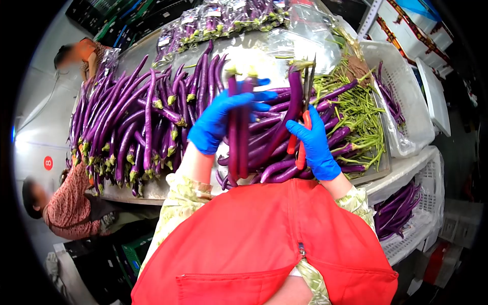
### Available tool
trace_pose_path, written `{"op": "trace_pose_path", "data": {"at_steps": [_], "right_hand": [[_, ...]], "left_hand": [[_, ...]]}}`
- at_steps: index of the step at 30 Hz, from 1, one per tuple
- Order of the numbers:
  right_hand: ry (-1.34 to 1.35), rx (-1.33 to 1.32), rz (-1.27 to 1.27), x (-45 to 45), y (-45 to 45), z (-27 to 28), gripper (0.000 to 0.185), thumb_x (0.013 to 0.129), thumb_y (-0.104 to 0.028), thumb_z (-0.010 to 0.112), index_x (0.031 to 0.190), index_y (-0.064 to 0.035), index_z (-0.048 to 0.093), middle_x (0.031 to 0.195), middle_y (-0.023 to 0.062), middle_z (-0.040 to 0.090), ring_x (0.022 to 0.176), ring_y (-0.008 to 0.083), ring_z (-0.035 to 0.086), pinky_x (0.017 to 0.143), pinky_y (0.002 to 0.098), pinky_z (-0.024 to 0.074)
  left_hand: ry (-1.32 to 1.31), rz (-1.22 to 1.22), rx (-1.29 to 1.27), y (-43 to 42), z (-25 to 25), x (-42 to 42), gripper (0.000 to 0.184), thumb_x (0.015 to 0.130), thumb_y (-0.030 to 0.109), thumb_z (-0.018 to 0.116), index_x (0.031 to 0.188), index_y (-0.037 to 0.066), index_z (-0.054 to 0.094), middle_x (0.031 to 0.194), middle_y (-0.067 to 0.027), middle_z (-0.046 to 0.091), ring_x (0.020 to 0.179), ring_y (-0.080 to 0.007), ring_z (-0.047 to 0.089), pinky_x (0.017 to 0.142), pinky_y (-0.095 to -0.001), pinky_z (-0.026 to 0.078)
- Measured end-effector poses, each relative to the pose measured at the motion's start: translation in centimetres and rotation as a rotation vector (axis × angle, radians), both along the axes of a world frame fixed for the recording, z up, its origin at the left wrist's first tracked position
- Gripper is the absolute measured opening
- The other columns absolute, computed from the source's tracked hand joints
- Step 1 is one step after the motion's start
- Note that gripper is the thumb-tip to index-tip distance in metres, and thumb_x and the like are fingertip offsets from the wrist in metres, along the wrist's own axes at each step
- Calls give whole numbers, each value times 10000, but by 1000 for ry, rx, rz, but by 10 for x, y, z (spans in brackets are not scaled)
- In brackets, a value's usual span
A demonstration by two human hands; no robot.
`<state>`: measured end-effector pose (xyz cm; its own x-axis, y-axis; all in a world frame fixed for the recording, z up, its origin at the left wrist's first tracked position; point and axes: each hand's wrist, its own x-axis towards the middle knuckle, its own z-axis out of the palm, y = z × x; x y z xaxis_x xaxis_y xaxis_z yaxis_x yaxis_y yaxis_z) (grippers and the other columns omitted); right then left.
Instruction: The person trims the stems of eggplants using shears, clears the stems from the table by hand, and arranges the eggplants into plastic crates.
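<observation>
My left hand (218,119), in a blue glove, is closed around two long purple eggplants (239,137) held upright and smeared by motion. My right hand (316,142), gloved in blue as well, grips scissors (307,109) by their red handles, with the dark blades pointing away from me. Another eggplant (293,99) stands close beside the blades, its green stem near their tips; whether it touches them I cannot tell. Beneath both hands lies a pile of loose eggplants (277,170). Cut green stems (361,117) are heaped just right of my right hand.
Many eggplants (127,117) cover the table's left side. Bagged eggplants (218,20) lie at the back. White crates (419,119) with eggplants stand at the right. Two people, one in orange (87,51) and one in a patterned top (68,203), are on the left.
</observation>
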<state>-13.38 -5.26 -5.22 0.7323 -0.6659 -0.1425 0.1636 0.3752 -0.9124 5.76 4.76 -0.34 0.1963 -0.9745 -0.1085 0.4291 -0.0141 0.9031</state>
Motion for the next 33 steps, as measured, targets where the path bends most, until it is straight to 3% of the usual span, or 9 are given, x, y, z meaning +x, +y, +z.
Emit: {"op": "trace_pose_path", "data": {"at_steps": [2, 6, 9, 13, 15, 21, 26, 28, 33], "right_hand": [[101, -41, 52, 0, 8, 9, 541, 806, -116, 671, 1272, -37, 408, 662, -5, 491, 420, 85, 442, 363, 252, 362], [22, -258, 95, 13, 6, -7, 485, 823, 0, 580, 1278, 10, 411, 1195, 104, 530, 1080, 189, 527, 939, 323, 425], [142, -508, 99, 11, 2, -7, 491, 806, -46, 624, 1257, 12, 438, 1159, 87, 542, 1026, 180, 542, 911, 310, 422], [-87, -214, 65, 16, 20, 28, 505, 818, 8, 545, 1290, -30, 371, 1041, 92, 536, 681, 124, 549, 406, 229, 454], [-133, -189, 104, 25, 21, 37, 496, 800, 18, 547, 1270, -39, 398, 1027, 99, 535, 665, 136, 551, 421, 230, 471], [-95, -218, 154, 62, 25, 7, 316, 826, -70, 590, 1129, -56, 501, 949, 16, 537, 784, 114, 510, 734, 258, 422], [-120, -162, 284, 65, 13, 7, 300, 809, -144, 574, 1088, -52, 513, 966, 7, 547, 877, 112, 533, 803, 245, 416], [-167, -88, 321, 59, 17, 21, 328, 788, -139, 575, 1096, -46, 507, 964, 12, 545, 879, 120, 534, 810, 252, 418], [-153, -43, 267, 43, 17, 37, 205, 778, -100, 576, 976, -56, 545, 851, -7, 544, 780, 131, 547, 747, 264, 438]], "left_hand": [[133, -20, 20, -7, 2, -19, 541, 792, 133, 620, 1282, -21, 449, 1180, -173, 581, 999, -222, 616, 868, -343, 503], [156, 50, -179, -21, -18, -38, 530, 763, 30, 628, 1265, 16, 459, 1140, -72, 569, 1001, -161, 561, 897, -296, 447], [198, 163, -220, -16, -18, -35, 529, 750, -1, 630, 1253, 13, 465, 1118, -76, 576, 1003, -168, 567, 893, -304, 453], [245, 423, -270, 6, -2, -13, 352, 772, 7, 615, 1117, 7, 546, 887, -78, 641, 802, -184, 642, 762, -302, 525], [178, 473, -307, 21, 9, 2, 230, 781, 23, 625, 1008, 20, 588, 845, -67, 647, 768, -176, 645, 719, -303, 530], [91, 368, -329, 16, -3, -9, 483, 737, -8, 644, 1191, 22, 483, 1117, -71, 568, 1034, -165, 549, 901, -297, 441], [-62, 475, -294, 14, 7, -25, 611, 705, 39, 708, 1232, -18, 403, 1162, -108, 533, 1079, -178, 515, 925, -316, 431], [-392, 512, -219, 18, 17, -20, 639, 704, 92, 717, 1239, -29, 388, 1121, -138, 543, 1057, -166, 515, 904, -319, 436], [-1094, 334, -198, 28, 45, -16, 473, 740, 187, 662, 1155, 42, 487, 917, -184, 616, 807, -395, 606, 684, -433, 491]]}}
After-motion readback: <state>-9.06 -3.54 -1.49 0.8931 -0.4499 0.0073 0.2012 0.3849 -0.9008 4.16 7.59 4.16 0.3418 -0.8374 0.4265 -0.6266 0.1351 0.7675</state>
